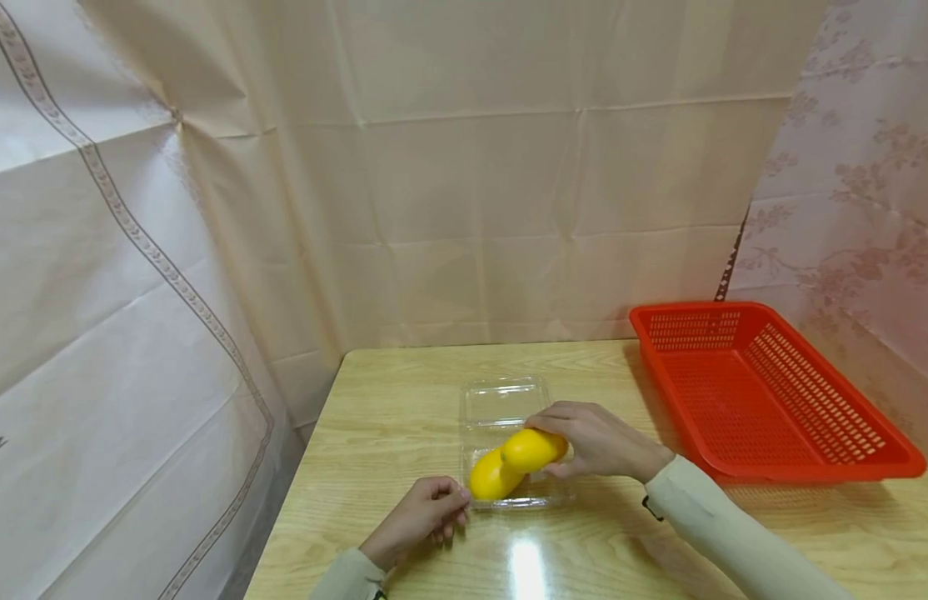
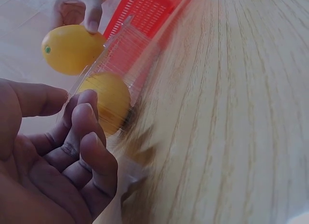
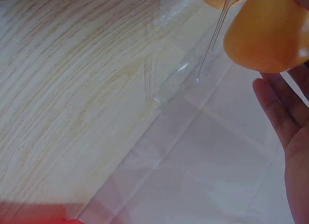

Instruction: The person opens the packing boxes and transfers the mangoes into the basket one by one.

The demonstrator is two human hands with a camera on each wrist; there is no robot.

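A clear plastic container lies on the table with its lid side spread away from the person. One yellow oval fruit rests in its near part, at the left. My right hand holds a second yellow fruit over the container, fingers on top and thumb below; in the left wrist view that fruit hangs above the container wall. With thumb and fingertips my left hand pinches the container's near left corner, as the left wrist view shows the hand at the rim.
A red perforated basket stands on the right side of the wooden table. Light cloth hangs behind the table and along both sides. The table's left edge lies just beyond the left hand.
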